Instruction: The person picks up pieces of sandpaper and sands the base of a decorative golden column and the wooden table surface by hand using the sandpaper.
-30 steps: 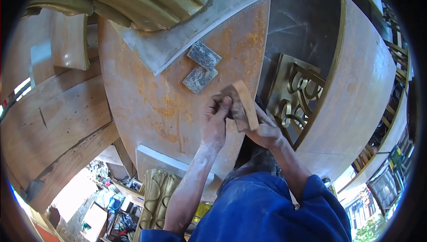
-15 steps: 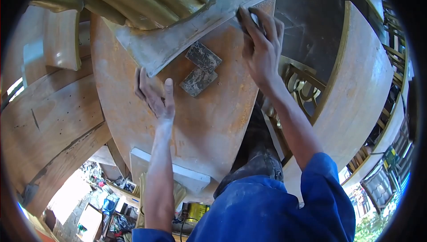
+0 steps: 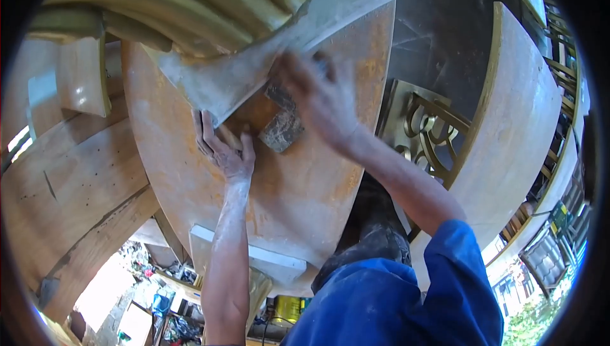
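Observation:
A gold fluted piece point(image 3: 210, 3) with a greyish-white, flat-edged base point(image 3: 197, 82) lies over a rounded wooden panel point(image 3: 292, 206). My left hand point(image 3: 223, 149) is at the base's near corner, fingertips touching its edge and thumb held apart. My right hand point(image 3: 324, 98) is smeared by motion along the base's front edge. Its fingers are curled, with a bluish-grey bit between them that I cannot make out. Below that edge lie two dark, white-speckled rectangular pieces point(image 3: 283, 131), partly hidden by my right hand.
A curved pale panel point(image 3: 508, 104) stands on the right beside a gold scrollwork piece point(image 3: 429, 123). Brown boards point(image 3: 76, 206) are on the left. Near my body are a white-edged board point(image 3: 273, 260) and a yellow container point(image 3: 287, 308). Clutter point(image 3: 152, 301) covers the floor at lower left.
My right hand has swept left and towards me along the base's edge, from near its right corner to its middle. My left hand stays at the near corner, its thumb slightly lower.

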The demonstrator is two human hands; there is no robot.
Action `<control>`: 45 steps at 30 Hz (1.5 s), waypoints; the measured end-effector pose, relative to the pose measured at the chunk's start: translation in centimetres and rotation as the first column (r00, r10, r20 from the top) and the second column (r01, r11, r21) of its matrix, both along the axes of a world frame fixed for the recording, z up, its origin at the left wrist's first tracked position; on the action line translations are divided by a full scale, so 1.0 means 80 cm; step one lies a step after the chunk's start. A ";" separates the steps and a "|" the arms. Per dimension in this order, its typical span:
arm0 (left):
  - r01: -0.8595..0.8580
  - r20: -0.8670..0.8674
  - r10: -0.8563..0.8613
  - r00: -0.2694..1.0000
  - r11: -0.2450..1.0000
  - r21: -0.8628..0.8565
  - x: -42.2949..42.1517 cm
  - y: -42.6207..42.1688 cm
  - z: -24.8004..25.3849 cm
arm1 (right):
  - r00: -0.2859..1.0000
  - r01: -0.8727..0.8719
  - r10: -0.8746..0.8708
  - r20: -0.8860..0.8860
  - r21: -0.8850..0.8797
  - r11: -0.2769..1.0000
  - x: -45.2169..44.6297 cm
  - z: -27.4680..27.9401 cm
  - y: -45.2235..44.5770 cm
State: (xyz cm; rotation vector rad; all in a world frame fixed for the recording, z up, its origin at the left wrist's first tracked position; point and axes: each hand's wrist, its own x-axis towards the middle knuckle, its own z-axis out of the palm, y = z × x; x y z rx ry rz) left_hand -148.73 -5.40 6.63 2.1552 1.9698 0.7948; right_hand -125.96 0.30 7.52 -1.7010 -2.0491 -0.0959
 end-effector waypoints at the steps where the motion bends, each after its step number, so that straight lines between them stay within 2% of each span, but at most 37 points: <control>1: 0.010 0.002 -0.010 1.000 1.000 0.012 0.002 0.008 0.002 | 0.996 -0.085 0.083 0.038 0.055 0.995 0.018 0.000 0.007; 2: 0.011 0.006 -0.011 1.000 1.000 0.005 0.002 0.007 0.005 | 0.984 -0.170 0.163 0.077 0.089 0.981 0.045 -0.001 0.009; 3: 0.008 0.012 -0.008 1.000 1.000 -0.002 0.002 0.005 0.007 | 0.984 -0.163 0.157 0.078 0.084 0.983 0.079 0.003 0.021; 5: -0.017 0.032 0.017 0.999 1.000 -0.004 0.006 0.003 0.003 | 0.992 0.124 -0.122 -0.039 0.067 0.990 0.138 0.010 0.053; 7: -0.022 0.031 0.024 0.999 0.999 -0.044 0.000 -0.018 0.011 | 0.986 0.166 -0.161 0.051 -0.096 0.982 0.089 0.012 0.037; 13: 0.001 0.050 0.001 0.999 0.999 -0.032 0.009 0.007 0.004 | 0.974 0.227 -0.227 0.012 -0.007 0.974 0.124 0.021 0.062; 16: -0.035 0.038 0.037 0.999 0.999 -0.035 0.006 -0.009 0.010 | 0.976 0.219 -0.219 -0.006 -0.020 0.976 0.110 0.018 0.045; 20: -0.022 0.023 0.023 0.999 0.998 -0.051 0.002 -0.001 0.002 | 0.996 -0.086 0.085 0.022 0.089 0.992 0.030 0.004 0.009; 25: -0.055 0.053 0.059 0.997 0.997 -0.062 0.009 -0.003 0.008 | 0.992 -0.124 0.121 0.046 0.079 0.989 0.046 -0.003 -0.006; 31: -0.016 0.045 0.018 0.999 0.999 -0.048 0.002 0.000 0.000 | 0.988 -0.138 0.126 0.091 0.136 0.981 0.088 -0.001 0.024; 35: -0.042 0.040 0.045 0.998 0.996 -0.076 0.009 -0.003 0.011 | 0.964 0.265 -0.264 0.034 -0.039 0.963 0.100 -0.004 0.040; 36: -0.039 0.044 0.041 0.998 0.998 -0.054 0.012 0.007 0.009 | 0.963 0.267 -0.267 0.032 -0.017 0.963 0.106 -0.003 0.049; 40: -0.027 0.039 0.029 0.999 0.998 -0.056 0.006 0.000 0.005 | 0.988 -0.106 0.096 0.119 0.081 0.991 0.122 -0.018 0.029; 45: -0.028 0.041 0.031 0.999 0.998 -0.064 0.007 -0.002 0.005 | 0.993 -0.066 0.060 0.100 0.053 0.996 0.138 -0.012 0.025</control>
